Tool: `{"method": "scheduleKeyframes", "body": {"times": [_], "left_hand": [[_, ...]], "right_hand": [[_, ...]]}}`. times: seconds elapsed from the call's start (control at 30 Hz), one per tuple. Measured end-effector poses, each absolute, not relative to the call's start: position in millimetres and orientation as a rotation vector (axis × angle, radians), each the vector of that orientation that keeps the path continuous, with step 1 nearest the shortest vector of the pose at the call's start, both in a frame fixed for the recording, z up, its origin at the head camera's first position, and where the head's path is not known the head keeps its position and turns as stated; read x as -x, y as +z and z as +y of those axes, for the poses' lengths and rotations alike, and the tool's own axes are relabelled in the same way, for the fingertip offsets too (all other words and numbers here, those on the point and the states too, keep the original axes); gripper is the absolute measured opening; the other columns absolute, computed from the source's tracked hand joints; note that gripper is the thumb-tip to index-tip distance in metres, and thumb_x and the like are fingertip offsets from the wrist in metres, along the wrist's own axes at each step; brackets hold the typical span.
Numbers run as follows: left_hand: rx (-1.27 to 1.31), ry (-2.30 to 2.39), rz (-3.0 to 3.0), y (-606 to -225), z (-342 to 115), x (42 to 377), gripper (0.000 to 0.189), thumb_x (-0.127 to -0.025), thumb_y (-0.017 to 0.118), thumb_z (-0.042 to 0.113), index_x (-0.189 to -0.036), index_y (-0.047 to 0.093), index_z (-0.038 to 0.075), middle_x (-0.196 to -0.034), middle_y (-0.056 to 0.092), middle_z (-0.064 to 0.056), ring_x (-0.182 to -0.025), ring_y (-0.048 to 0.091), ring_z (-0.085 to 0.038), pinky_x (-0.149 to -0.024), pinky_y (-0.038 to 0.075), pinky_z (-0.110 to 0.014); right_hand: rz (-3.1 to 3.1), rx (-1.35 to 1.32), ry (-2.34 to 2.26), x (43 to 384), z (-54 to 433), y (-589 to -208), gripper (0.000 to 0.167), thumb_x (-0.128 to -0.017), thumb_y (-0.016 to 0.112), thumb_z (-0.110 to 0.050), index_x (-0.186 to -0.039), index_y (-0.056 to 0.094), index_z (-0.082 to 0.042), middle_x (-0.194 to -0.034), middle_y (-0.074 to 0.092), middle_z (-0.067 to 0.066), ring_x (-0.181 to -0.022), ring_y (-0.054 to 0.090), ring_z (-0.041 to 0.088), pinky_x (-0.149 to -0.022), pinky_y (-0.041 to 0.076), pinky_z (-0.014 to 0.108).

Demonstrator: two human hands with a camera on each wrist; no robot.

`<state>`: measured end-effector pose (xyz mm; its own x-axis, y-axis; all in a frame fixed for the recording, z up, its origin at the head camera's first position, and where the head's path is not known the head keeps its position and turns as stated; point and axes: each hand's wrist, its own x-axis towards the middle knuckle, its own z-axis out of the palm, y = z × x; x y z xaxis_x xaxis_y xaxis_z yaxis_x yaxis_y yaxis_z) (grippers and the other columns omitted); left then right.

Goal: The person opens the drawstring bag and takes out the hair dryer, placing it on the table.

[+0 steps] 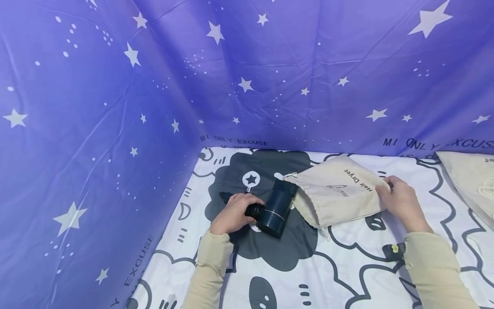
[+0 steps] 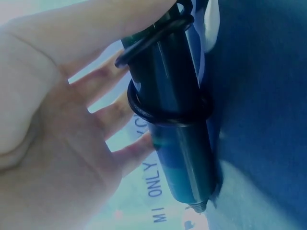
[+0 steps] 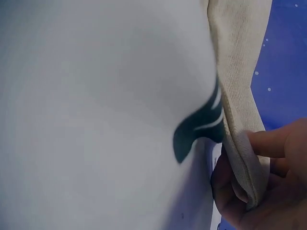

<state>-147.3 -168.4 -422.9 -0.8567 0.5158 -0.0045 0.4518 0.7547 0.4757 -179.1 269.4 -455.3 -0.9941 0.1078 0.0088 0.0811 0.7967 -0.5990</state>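
My left hand (image 1: 236,211) grips the handle of a dark, glossy hair dryer (image 1: 275,212), its barrel lying beside the bag's mouth. Black cord (image 2: 168,115) winds around the handle (image 2: 184,158) in the left wrist view, with the thumb over the top and fingers behind. A beige drawstring cloth bag (image 1: 339,195) printed "Hair Dryer" lies to the right, its gathered mouth towards the dryer. My right hand (image 1: 403,201) pinches the bag's closed far end. In the right wrist view, thumb and fingers hold a folded edge of the cloth (image 3: 240,62).
A second beige cloth bag (image 1: 467,180) with a coiled pale string lies at the right edge. The surface is a white cartoon-print cloth (image 1: 308,279). Purple star-print curtains (image 1: 270,107) rise at the back and left. A small dark item or print (image 1: 393,252) shows near the right sleeve.
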Motion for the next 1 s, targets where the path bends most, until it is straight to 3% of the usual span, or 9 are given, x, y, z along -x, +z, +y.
{"method": "scheduleKeyframes", "body": {"times": [0.2,0.37,0.67,1.0], "left_hand": [[-0.746,0.742,2.826,-424,-174,149,0.052,-0.076,0.083,0.004,-0.125,0.067,0.011,-0.122,0.066,-0.006,-0.122,0.054,-0.028,-0.109,0.033,-0.049],[-0.693,0.745,2.873,-422,-180,148,0.052,-0.074,0.084,0.003,-0.123,0.067,0.009,-0.123,0.065,-0.012,-0.12,0.055,-0.035,-0.107,0.036,-0.052],[-0.673,0.721,2.952,-420,-189,145,0.046,-0.071,0.086,0.006,-0.114,0.07,0.012,-0.114,0.07,-0.009,-0.112,0.061,-0.034,-0.1,0.042,-0.053],[-0.54,0.625,3.023,-422,-197,142,0.045,-0.072,0.087,0.013,-0.114,0.07,0.013,-0.111,0.07,-0.009,-0.111,0.062,-0.032,-0.098,0.045,-0.051]], "right_hand": [[-2.998,0.141,0.99,178,270,-453,0.042,-0.101,0.047,-0.026,-0.118,0.048,0.012,-0.113,0.053,0.039,-0.095,0.054,0.05,-0.08,0.044,0.062],[-3.015,0.081,0.98,177,271,-450,0.053,-0.101,0.049,-0.027,-0.128,0.041,0.019,-0.121,0.047,0.043,-0.11,0.046,0.059,-0.092,0.037,0.069],[-3.046,0.039,0.964,174,276,-453,0.055,-0.097,0.057,-0.023,-0.127,0.04,0.019,-0.106,0.052,0.037,-0.093,0.051,0.048,-0.081,0.042,0.061],[-3.074,-0.018,0.951,176,278,-455,0.053,-0.094,0.058,-0.013,-0.126,0.037,0.023,-0.117,0.047,0.045,-0.108,0.046,0.06,-0.092,0.037,0.068]]}}
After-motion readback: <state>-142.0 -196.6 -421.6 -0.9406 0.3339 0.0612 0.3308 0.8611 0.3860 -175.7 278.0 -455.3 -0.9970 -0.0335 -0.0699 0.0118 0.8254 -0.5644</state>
